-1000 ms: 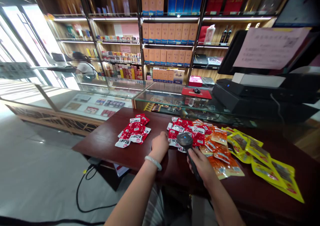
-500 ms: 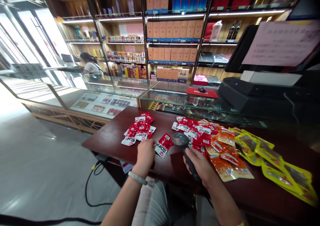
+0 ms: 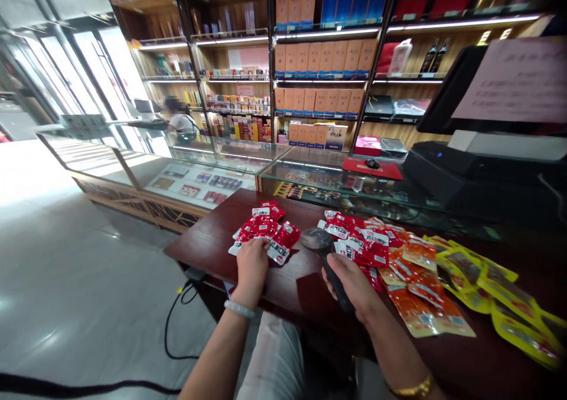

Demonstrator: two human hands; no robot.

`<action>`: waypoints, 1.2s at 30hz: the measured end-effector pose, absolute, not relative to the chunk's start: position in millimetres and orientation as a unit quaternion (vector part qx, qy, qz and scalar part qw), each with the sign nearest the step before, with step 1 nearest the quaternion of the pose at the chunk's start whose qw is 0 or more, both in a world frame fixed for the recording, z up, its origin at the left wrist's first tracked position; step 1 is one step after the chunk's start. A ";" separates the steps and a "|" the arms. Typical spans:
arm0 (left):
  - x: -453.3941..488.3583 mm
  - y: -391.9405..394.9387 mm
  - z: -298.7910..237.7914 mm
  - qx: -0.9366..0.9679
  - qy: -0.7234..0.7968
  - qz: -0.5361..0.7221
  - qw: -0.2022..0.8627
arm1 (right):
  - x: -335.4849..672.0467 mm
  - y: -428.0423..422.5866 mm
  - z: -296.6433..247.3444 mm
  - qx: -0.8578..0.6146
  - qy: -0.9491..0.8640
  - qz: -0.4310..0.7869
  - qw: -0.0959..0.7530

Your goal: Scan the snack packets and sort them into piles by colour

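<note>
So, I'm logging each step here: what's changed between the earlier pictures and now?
A red packet has moved left, from near the right red pile to the left red pile, where the left hand now is, its grip unclear. The right hand still holds the scanner; the orange packets and yellow packets stayed put.

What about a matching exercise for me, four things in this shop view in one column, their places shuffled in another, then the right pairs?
Things
1. scanner
2. left hand
3. orange packets
4. computer mouse

Places
A. between the right red pile and the yellow packets
B. on the red pad
C. in the right hand
D. at the left red pile

Pairs: 1-C, 2-D, 3-A, 4-B
</note>
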State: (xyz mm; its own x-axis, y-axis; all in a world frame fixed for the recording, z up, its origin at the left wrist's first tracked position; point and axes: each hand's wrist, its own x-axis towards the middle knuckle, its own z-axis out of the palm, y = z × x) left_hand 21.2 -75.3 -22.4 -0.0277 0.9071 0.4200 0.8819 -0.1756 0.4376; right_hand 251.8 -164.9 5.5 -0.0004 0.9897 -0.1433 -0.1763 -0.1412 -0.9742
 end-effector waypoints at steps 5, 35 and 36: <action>-6.5 -44.6 -17.0 0.626 0.739 0.249 -0.007 | 250.7 -163.7 9.3 -0.484 -0.430 0.570 0.505; 236.4 3.6 -6.6 0.767 0.621 0.152 0.045 | 350.5 -235.0 -16.4 -0.591 -0.314 0.461 0.583; 236.8 3.9 -6.2 0.773 0.615 0.150 0.043 | 350.4 -234.8 -17.4 -0.589 -0.318 0.463 0.581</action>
